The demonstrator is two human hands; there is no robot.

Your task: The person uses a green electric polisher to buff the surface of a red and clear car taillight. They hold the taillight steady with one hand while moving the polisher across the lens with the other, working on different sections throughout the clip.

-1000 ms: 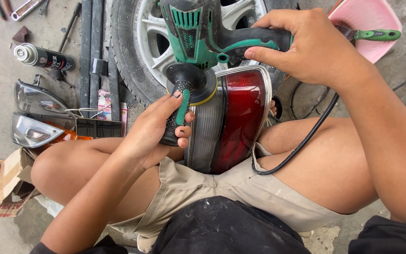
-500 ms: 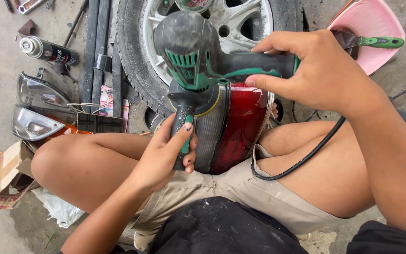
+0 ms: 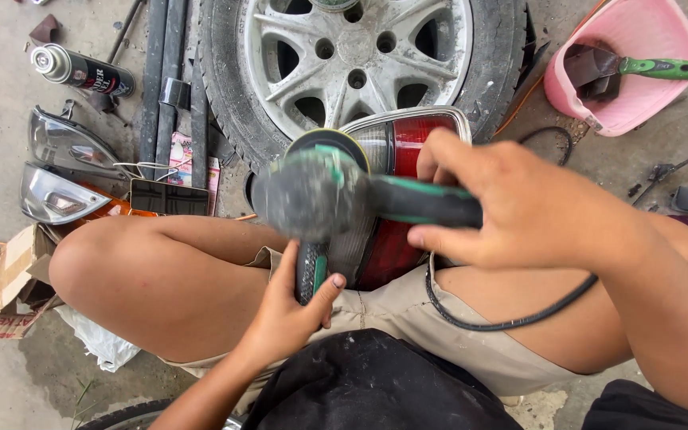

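A green and black corded polisher (image 3: 336, 195) lies over a red car tail lamp (image 3: 396, 203) that rests between my knees. My right hand (image 3: 511, 203) is wrapped around the polisher's rear grip. My left hand (image 3: 292, 306) grips its side handle from below. The round pad presses on the lamp's grey upper part, and the tool's head looks blurred. Its black cord (image 3: 511, 314) loops across my right thigh.
A car wheel (image 3: 360, 64) lies flat just beyond the lamp. Two headlamps (image 3: 65, 171), a dark phone (image 3: 169, 197) and a spray can (image 3: 81, 70) lie at the left. A pink basin (image 3: 635, 103) with a green-handled tool sits at the upper right. A torn carton (image 3: 9, 279) is by my left knee.
The polisher has come down and toward me across the tail lamp, and both hands moved with it. More of the wheel shows above the lamp now.
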